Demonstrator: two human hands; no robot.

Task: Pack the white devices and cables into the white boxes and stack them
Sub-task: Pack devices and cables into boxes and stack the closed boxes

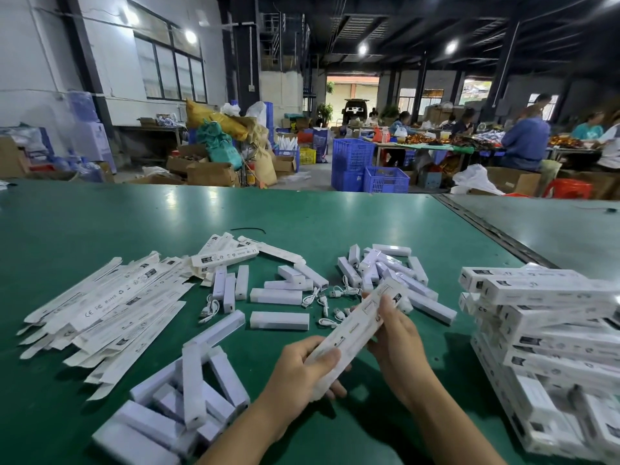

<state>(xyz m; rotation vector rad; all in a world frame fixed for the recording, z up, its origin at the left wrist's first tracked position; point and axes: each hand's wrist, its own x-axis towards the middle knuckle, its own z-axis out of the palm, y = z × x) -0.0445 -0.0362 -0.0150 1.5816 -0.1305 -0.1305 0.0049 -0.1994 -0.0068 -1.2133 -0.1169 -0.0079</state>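
Note:
Both hands hold one long white box (pixel 352 333) slanted above the green table (pixel 100 223). My left hand (pixel 302 374) grips its near end, and my right hand (pixel 399 327) grips its far half. White devices (pixel 278 320) lie loose in the middle and in a heap (pixel 188 397) at the near left. More devices (pixel 385 266) are piled behind the box. Small white cables (pixel 322 300) lie scattered between them. Flat unfolded boxes (pixel 110 307) fan out at the left. Packed boxes (pixel 550 337) are stacked at the right.
A black strip (pixel 248 230) lies further back on the table. A second table (pixel 553 226) adjoins at the right across a dark seam. Beyond the far edge are blue crates (pixel 369 169), cardboard boxes and people seated at another table.

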